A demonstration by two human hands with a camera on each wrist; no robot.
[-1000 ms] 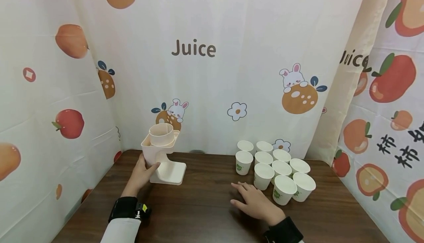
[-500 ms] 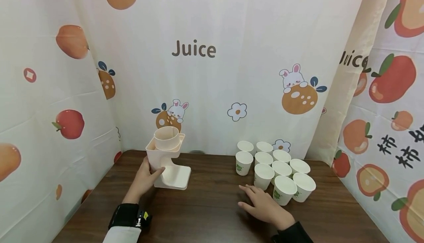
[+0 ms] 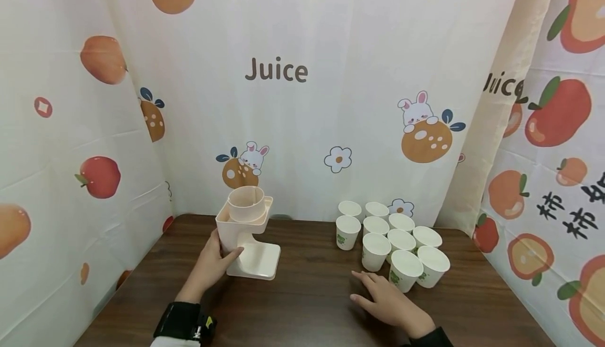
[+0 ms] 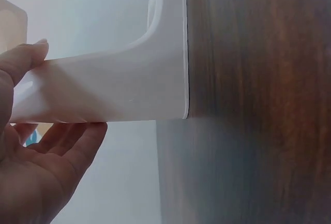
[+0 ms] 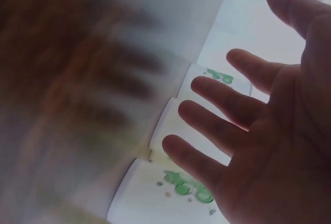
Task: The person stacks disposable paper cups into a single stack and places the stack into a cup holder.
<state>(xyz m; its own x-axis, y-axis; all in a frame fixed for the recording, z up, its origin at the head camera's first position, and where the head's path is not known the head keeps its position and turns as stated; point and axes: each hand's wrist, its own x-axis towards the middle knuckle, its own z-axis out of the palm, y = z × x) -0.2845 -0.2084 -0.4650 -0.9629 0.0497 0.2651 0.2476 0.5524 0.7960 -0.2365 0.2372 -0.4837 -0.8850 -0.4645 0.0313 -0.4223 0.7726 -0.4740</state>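
Note:
My left hand (image 3: 210,264) grips the upright of a cream plastic stand (image 3: 262,259) on the left part of the table. A flat base and a shallow top tray give this stand a C-shaped profile, and a round cream cup-like piece (image 3: 246,206) sits in the tray. In the left wrist view the thumb lies on one side of the stand (image 4: 124,87) and the fingers on the other. My right hand (image 3: 392,305) hovers over the table with fingers spread, holding nothing. Just beyond it stand several white paper cups (image 3: 406,273) with green prints, upright and close together.
The dark wood table (image 3: 302,305) is backed by a pale curtain (image 3: 302,121) with fruit and rabbit prints, which also hangs at both sides. In the right wrist view, printed cups (image 5: 181,185) appear behind the fingers.
My left hand has brought the cream stand to the right and nearer to me. The right hand has drawn back and to the right. The paper cups stay in place.

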